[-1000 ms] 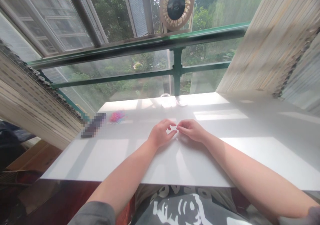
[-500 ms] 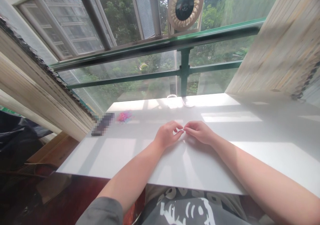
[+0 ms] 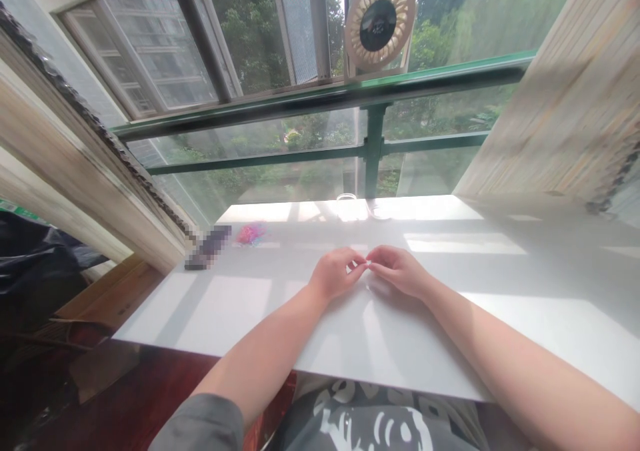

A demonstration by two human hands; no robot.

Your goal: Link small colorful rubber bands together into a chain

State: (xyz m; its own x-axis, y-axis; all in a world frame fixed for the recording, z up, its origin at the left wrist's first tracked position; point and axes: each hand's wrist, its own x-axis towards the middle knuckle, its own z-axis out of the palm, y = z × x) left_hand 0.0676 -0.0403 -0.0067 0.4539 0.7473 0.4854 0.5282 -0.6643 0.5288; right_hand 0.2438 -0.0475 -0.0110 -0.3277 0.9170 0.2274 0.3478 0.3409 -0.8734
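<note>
Through the head camera I have two bare hands over a white, flat-topped bench [image 3: 260,317] streaked with sunlight. The left hand [image 3: 336,272] points its fingers inward to the right, the right hand [image 3: 403,272] points its own inward to the left, and their tips meet or nearly meet. On each hand the thumb and forefinger are drawn close in a pinching pose; I cannot tell whether they are clamped on anything.

Where the tips come together I make out one tiny pale speck [image 3: 369,263], either a small piece or glare off the bench. It is too small for me to read a long axis or which way it points. It sits right between the two sets of fingertips, level with them.

I count one loose, tangled pink-and-purple bundle [image 3: 249,234] with bluish wisps, well apart from the left hand, towards the far left of the bench. Just beyond it, by the left edge, lies one dark oblong object [image 3: 209,247], blurred into blocks, its long axis slanting from near left to far right. Two clear, rounded items, one with a ring-like rim [image 3: 346,197], sit at the far edge, washed out by light.
</note>
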